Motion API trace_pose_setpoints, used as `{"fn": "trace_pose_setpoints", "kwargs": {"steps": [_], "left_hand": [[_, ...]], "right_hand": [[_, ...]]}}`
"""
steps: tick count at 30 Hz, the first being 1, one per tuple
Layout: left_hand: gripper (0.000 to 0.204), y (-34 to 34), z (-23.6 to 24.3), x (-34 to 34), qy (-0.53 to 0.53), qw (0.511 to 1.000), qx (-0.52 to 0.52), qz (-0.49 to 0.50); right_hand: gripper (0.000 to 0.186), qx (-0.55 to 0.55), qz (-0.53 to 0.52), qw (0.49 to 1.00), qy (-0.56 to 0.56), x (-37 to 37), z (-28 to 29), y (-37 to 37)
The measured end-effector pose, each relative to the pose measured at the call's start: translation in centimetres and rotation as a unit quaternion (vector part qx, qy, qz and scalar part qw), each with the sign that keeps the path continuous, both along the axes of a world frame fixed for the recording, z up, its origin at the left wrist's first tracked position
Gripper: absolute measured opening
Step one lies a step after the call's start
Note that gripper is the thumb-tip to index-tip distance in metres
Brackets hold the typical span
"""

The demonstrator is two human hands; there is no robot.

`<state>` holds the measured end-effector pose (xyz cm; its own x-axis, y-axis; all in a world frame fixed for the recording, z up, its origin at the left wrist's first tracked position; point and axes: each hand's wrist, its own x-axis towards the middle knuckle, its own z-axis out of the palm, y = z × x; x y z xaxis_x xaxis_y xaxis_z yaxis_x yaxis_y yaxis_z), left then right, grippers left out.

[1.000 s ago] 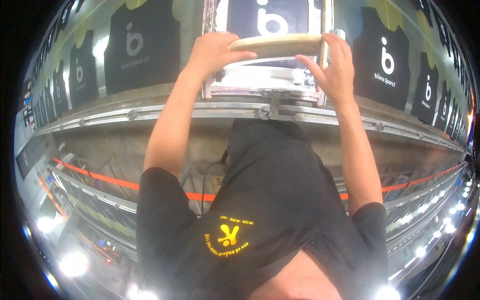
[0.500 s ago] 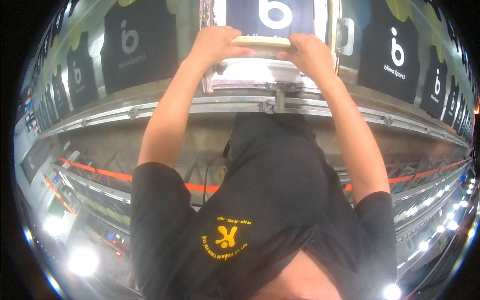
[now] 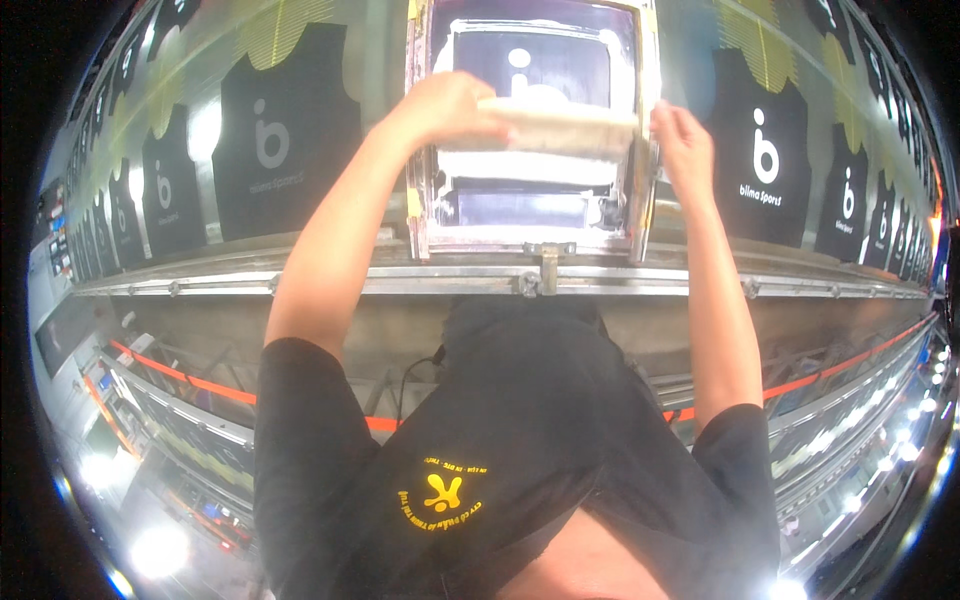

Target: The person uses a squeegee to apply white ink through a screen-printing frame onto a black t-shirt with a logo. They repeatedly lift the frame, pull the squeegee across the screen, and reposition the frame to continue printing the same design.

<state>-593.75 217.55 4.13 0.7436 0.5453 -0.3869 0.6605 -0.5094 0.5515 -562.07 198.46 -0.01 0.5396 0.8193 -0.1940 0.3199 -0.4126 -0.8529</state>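
Observation:
A wooden-handled squeegee (image 3: 570, 126), blurred by motion, lies across a screen printing frame (image 3: 418, 205) in front of me. My left hand (image 3: 452, 108) is closed round the squeegee's left end. At the frame's right side, my right hand (image 3: 685, 142) has its fingers curled where the frame's side handle was seen; the hand now covers that handle. White ink (image 3: 530, 165) spreads over the mesh below the squeegee and lines the edges of the dark screen. Above the squeegee shows part of a pale round-letter design (image 3: 519, 60).
Black sleeveless shirt pieces with pale prints lie along the table on both sides, including a left one (image 3: 285, 110) and a right one (image 3: 762, 140). A metal rail (image 3: 400, 281) runs along the near edge, with a clamp bracket (image 3: 549, 268) below the frame.
My right hand has let go of the squeegee and moved right to the frame's side. The left hand keeps the squeegee, now tilted. The frame and table appear lower in view.

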Motion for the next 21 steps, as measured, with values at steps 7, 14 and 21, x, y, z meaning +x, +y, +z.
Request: {"fn": "trace_pose_setpoints", "kwargs": {"steps": [7,14,21], "left_hand": [[0.050,10.2,0.1,4.0,-0.078,0.973,0.217,0.000],[0.033,13.0,-2.9,6.2,-0.028,0.990,0.121,-0.063],[0.040,4.5,-1.9,3.4,-0.053,0.994,0.095,0.035]], "right_hand": [[0.043,-0.023,-0.137,0.985,-0.103,3.6,-4.5,0.0],[0.034,-0.101,-0.137,0.977,0.128,2.3,-2.3,1.3],[0.040,-0.033,-0.151,0.978,0.138,1.2,2.5,1.6]]}}
